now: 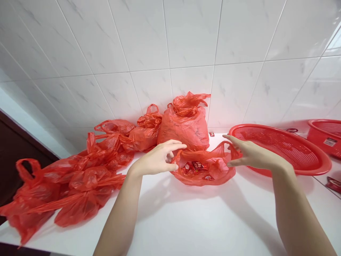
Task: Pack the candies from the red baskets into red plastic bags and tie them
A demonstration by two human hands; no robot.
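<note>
In the head view, the open red bag (223, 174) sits between your two hands, to the right of your left hand (157, 156) and to the left of your right hand (252, 154). Its mouth gapes up toward you, and its longer axis runs across, from one hand to the other. That is the relation that matters most here: the two sides of the rim lie toward opposite hands, and neither hand is clearly nearer. Your left hand is partly curled, thumb apart from the fingers, with its tip at the near rim; you seem to have no firm pinch there. Your right hand is spread wider, with a loop of the bag's handle rising just beside its fingers; whether they touch cannot be told. Small red packets (195, 166) lie inside the bag, right of your left thumb. Beyond your left hand, a full red bag (183, 128) stands against the tiled wall (191, 42). Left of that hand, tied red bags (87, 206) crowd the white desk (183, 220). Right of and beyond your right hand lies a red basket (323, 165), with another basket (317, 138) farther right.
</note>
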